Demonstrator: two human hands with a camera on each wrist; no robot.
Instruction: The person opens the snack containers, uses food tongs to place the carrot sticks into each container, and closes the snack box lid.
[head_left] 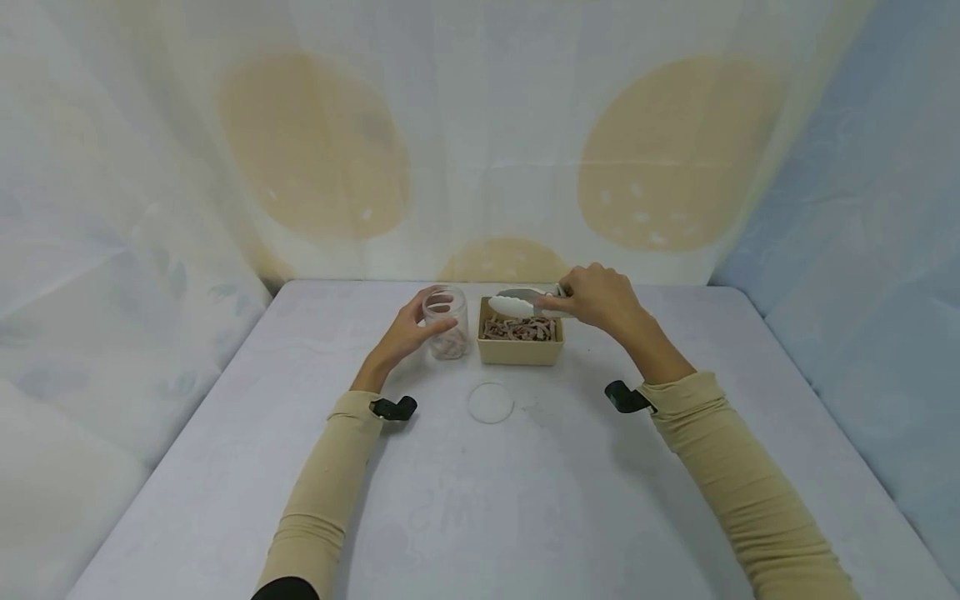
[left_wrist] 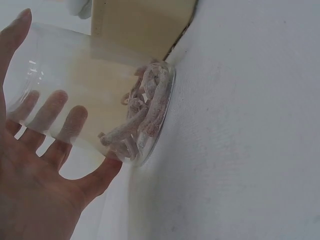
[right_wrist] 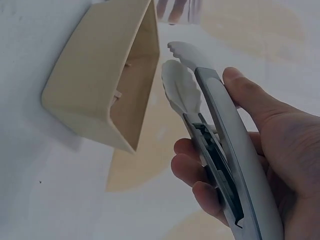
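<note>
A person sits at a pale grey table (head_left: 525, 500) with both arms in tan sleeves.

The left hand (head_left: 405, 333) is wrapped around a small clear plastic jar (head_left: 446, 323). The fingers curl round its far side and the thumb is on the near side, as the left wrist view shows through the clear wall. The jar stands upright on the table with its top open. Some pinkish-brown curly snack pieces (left_wrist: 142, 117) lie at the bottom of it.

Just beside the jar, on its right, is a small tan square box (head_left: 521, 343). More of the same curly pieces (head_left: 521, 328) fill it.

The right hand (head_left: 600, 296) holds a pair of tongs with a silver handle and white scoop tips (head_left: 517, 303). The fingers and thumb squeeze the handle. The white tips are close together and hang just above the box, pointing toward the jar. I cannot tell if anything is caught between the tips.

A round clear lid (head_left: 491, 402) lies flat on the table, near the jar and the box, closer to the person.
</note>
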